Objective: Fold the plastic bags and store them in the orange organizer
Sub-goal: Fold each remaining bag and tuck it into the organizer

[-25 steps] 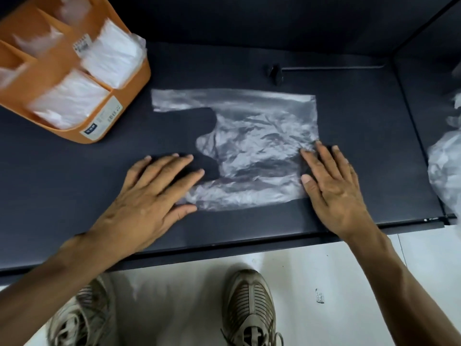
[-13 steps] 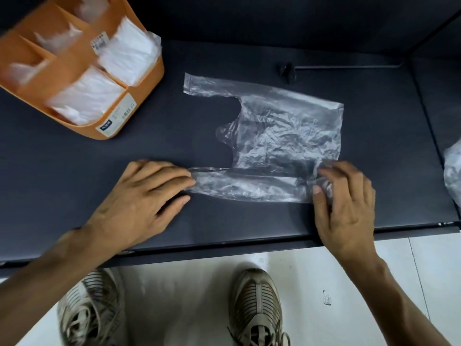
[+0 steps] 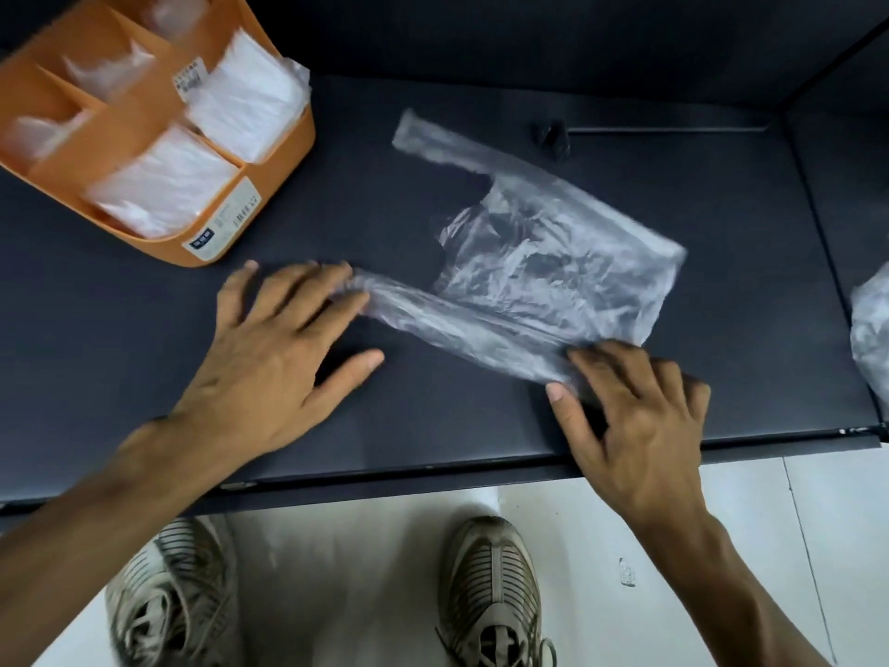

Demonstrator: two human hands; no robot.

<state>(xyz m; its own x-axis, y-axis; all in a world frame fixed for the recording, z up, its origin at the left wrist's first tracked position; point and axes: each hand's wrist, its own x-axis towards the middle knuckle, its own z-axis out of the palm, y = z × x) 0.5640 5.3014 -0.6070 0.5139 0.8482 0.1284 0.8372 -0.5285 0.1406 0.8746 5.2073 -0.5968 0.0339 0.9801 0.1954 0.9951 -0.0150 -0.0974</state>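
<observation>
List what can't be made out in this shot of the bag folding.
- Orange organizer, head view: cut off by the left and top edges, contents blurred; label print too small to read.
- More plastic, head view: cut off by the right edge.
- Clear bag: its near corner hidden under the right hand.
- Left hand: fingertips motion-blurred.
</observation>
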